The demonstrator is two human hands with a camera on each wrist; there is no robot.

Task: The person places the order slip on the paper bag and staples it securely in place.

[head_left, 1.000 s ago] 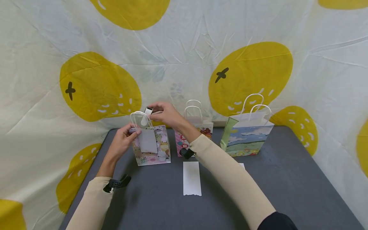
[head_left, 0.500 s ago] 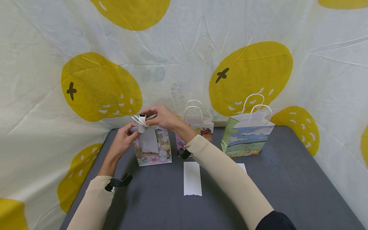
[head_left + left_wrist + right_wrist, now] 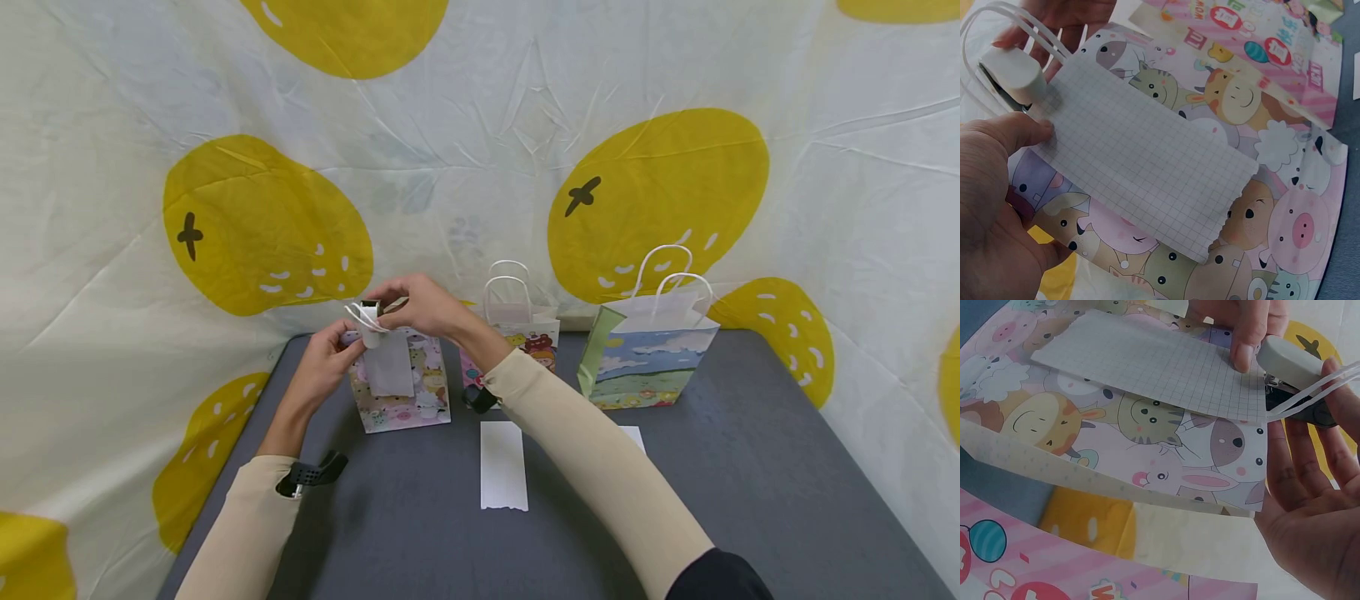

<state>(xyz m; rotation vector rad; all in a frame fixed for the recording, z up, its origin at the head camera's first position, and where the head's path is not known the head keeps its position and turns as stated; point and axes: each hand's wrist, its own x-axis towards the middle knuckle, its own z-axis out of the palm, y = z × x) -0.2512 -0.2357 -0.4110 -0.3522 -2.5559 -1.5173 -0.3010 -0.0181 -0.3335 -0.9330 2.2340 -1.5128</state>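
Note:
A gift bag [image 3: 431, 392] printed with cartoon animals stands at the left of the table. A strip of grid paper [image 3: 1141, 156] with one torn end lies against its front, upper end at the bag's rim. My left hand [image 3: 322, 364] pinches paper and rim together, thumb in front. In my right hand [image 3: 423, 308] is a small white and black stapler [image 3: 1291, 362], gripped between thumb and fingers. Its nose sits over the bag's top edge at the paper's end, close to the left thumb. White twisted handles [image 3: 1029, 28] of the bag pass beside the stapler.
Just right stands a pink gift bag [image 3: 542, 343], partly behind the right forearm. Farther right is a landscape-printed bag [image 3: 648, 362]. A white paper strip [image 3: 503, 467] lies in front; another strip [image 3: 633, 437] shows past the right sleeve. A fruit-patterned cloth [image 3: 465, 125] hangs behind.
My right hand has brought the stapler down and left from above the handles onto the bag's top edge. The handles have tilted over. My left hand keeps its hold.

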